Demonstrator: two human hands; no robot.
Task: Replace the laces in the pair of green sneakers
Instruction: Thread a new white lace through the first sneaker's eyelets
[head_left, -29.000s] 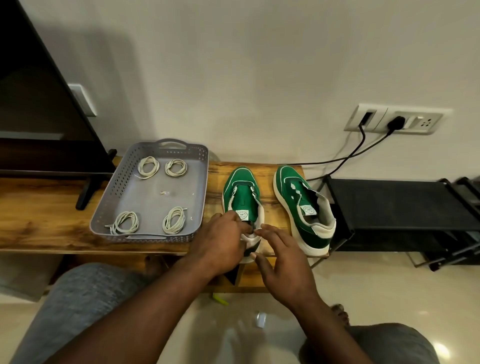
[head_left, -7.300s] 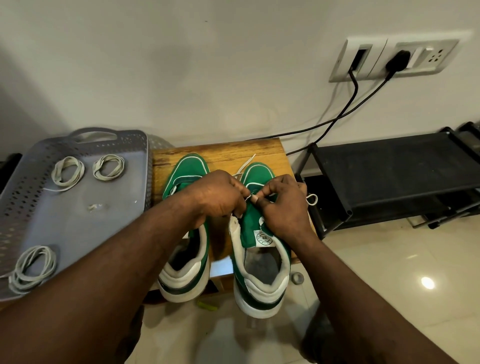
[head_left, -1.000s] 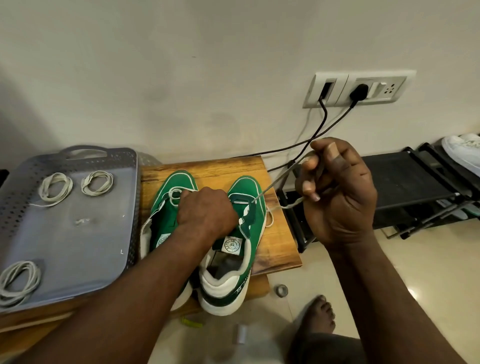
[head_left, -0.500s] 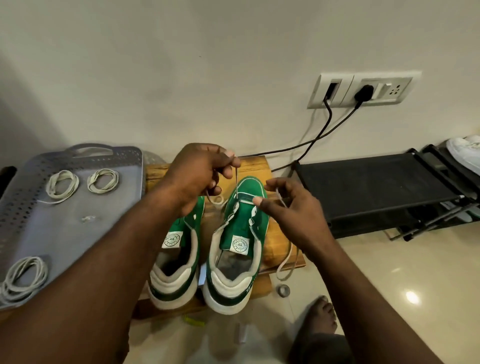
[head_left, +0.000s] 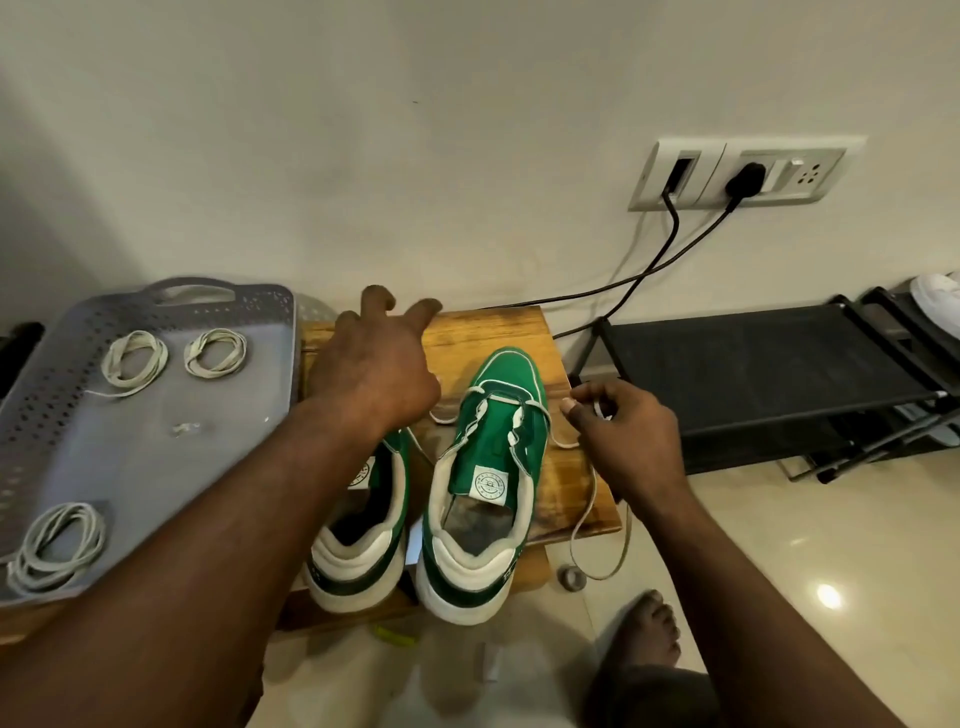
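Two green sneakers stand side by side on a wooden bench (head_left: 524, 332), heels toward me. The right sneaker (head_left: 483, 499) has a white lace (head_left: 582, 519) threaded through its front eyelets; the lace's right end hangs off the bench edge. My right hand (head_left: 618, 431) pinches that lace beside the shoe's right side. The left sneaker (head_left: 363, 525) is partly hidden under my left hand (head_left: 379, 369), which hovers over its toe with fingers spread and holds nothing.
A grey perforated tray (head_left: 130, 457) sits on the left with three coiled white laces (head_left: 135, 358). A black shoe rack (head_left: 753, 384) stands to the right. Black cables (head_left: 649, 270) run from a wall socket (head_left: 743, 171). My bare foot (head_left: 649, 629) rests on the tiled floor.
My left hand let go of the lace end it held up and now spreads its fingers over the left shoe's toe. My right hand moved right, beside the right sneaker, still pinching the lace.
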